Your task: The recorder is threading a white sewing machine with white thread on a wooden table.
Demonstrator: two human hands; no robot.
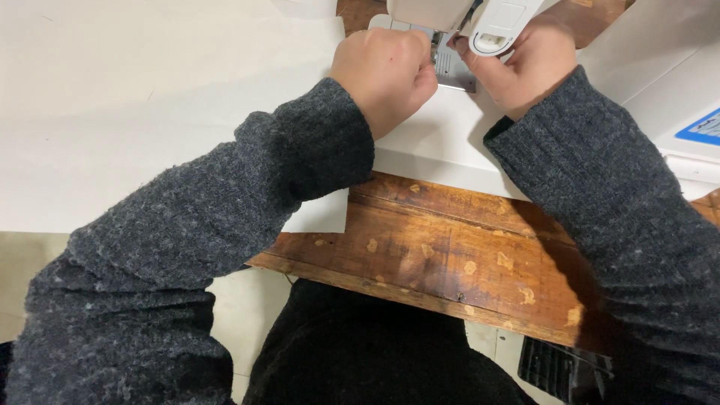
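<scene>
Spreading across the upper left of the view, a large white sheet (150, 97) covers most of the wooden counter (450, 255), whose worn brown edge with pale chipped spots shows bare below it. Two dark grey knitted sleeves (225, 210) reach up from the bottom corners toward a white sewing machine (480, 19) at the top centre; its white bed (450, 135) lies on the counter under both wrists, and part of a white body with a blue panel (701, 127) shows at the right edge. The left hand (386, 71) is curled into a loose fist, knuckles up, just left of the metal needle plate (454, 75), its fingertips pinched together at the plate; whatever they pinch is too small to make out. The right hand (525, 67) sits just right of the plate, beneath the machine's head, fingers bent inward toward the needle area; what it grips cannot be told. The hands are close together, nearly touching over the plate.
</scene>
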